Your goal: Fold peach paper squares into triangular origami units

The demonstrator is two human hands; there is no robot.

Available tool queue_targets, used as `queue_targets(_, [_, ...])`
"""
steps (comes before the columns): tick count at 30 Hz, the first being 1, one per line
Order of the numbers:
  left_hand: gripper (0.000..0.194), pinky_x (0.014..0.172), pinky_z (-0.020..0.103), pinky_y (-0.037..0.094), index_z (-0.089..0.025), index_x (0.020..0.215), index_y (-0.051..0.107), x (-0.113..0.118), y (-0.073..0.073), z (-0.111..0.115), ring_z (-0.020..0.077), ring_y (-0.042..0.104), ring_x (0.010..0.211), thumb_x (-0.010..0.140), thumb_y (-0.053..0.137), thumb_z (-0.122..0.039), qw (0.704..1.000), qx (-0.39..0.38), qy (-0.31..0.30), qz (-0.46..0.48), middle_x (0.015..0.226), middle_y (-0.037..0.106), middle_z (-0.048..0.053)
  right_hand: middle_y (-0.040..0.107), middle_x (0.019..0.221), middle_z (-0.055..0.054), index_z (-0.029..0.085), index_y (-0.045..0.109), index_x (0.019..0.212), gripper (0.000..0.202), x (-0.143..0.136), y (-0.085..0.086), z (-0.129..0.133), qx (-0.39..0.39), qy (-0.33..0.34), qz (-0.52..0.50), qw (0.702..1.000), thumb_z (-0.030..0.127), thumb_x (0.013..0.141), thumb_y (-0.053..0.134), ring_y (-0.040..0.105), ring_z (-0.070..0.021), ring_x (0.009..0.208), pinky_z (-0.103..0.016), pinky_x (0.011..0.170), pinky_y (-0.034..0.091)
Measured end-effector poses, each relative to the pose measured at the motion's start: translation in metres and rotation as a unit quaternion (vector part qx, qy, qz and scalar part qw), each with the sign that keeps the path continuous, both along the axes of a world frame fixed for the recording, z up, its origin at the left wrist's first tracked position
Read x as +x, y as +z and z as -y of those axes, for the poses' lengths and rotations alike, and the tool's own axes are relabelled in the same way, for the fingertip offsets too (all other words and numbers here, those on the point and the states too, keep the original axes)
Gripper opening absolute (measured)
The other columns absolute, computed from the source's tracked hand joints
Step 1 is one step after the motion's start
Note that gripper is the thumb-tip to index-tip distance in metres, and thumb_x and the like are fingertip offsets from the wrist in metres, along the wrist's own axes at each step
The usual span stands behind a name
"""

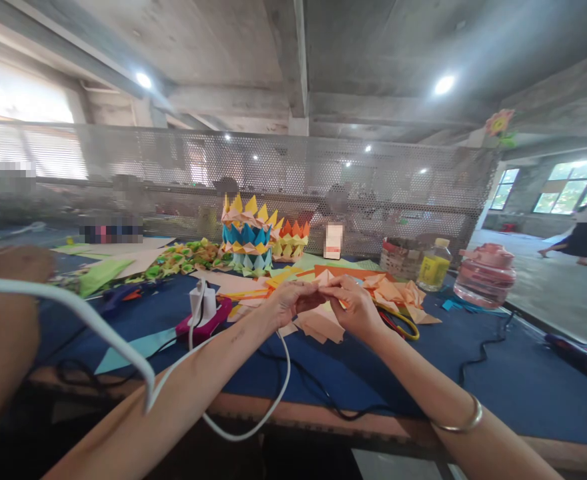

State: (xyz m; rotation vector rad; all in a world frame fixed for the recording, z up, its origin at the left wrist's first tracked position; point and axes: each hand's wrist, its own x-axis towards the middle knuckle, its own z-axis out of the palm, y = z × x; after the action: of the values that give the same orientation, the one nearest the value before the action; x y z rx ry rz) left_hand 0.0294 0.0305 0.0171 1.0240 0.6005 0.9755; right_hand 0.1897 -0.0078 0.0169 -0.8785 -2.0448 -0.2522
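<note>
My left hand (293, 298) and my right hand (354, 305) meet over the middle of the table. Between their fingertips they pinch a small folded piece of peach paper (325, 276), partly hidden by the fingers. Just below them, peach paper sheets (319, 324) lie on the blue table cover (398, 383). To the right of my right hand are crumpled-looking folded peach papers (386, 291) and yellow scissor handles (411, 329). Behind my hands stands a tiered blue, peach and yellow pointed paper piece (247, 239), beside an orange and yellow one (293, 239).
A magenta power strip (207, 323) with a white plug sits left, and a white cable (287, 373) loops near my left forearm. A yellow-labelled bottle (433, 268) and pink jug (484, 276) stand right. Another person's arm (3, 320) reaches in from the left.
</note>
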Motion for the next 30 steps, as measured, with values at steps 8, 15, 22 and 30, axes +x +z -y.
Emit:
queue_targets(8, [0.030,0.070,0.030,0.049,-0.011,0.067,0.061,0.002,-0.004,-0.005,0.0144,0.062,0.062,0.056,0.077,-0.034,0.995,0.057,0.079,-0.021,0.064,0.064,0.004,0.058,0.086,-0.006,0.018,0.055,0.083,0.010,-0.003,0.002,0.000,-0.058,-0.075,-0.199,0.975,0.019,0.073,0.052,0.055,-0.0179,0.078,-0.032,0.070,0.046])
queue_targets(15, [0.031,0.066,0.027,0.048,-0.012,0.061,0.060,0.006,-0.006,-0.001,0.0126,0.058,0.063,0.057,0.074,-0.039,0.980,0.156,0.099,-0.081,0.065,0.062,0.003,0.063,0.084,-0.004,0.017,0.036,0.114,0.071,-0.014,-0.003,-0.002,-0.364,0.004,-0.415,0.834,0.045,0.059,0.071,0.060,-0.0169,0.073,-0.025,0.060,0.047])
queue_targets(22, [0.027,0.066,0.028,0.047,-0.012,0.061,0.059,0.006,-0.006,0.002,0.0138,0.058,0.062,0.060,0.070,-0.036,0.973,0.182,0.070,-0.120,0.062,0.060,0.003,0.062,0.070,0.000,0.013,0.040,0.115,0.080,-0.013,-0.004,-0.001,-0.346,0.006,-0.391,0.853,0.040,0.049,0.077,0.058,-0.0142,0.061,-0.024,0.056,0.045])
queue_targets(30, [0.017,0.067,0.026,0.047,-0.012,0.049,0.055,0.002,-0.002,0.001,0.0093,0.054,0.051,0.050,0.071,-0.013,0.983,0.112,0.070,-0.129,0.049,0.053,-0.002,0.056,0.057,0.005,0.014,0.045,0.106,0.065,-0.013,0.000,0.003,-0.387,0.044,-0.337,0.857,0.033,0.052,0.076,0.048,-0.0091,0.047,-0.021,0.046,0.035])
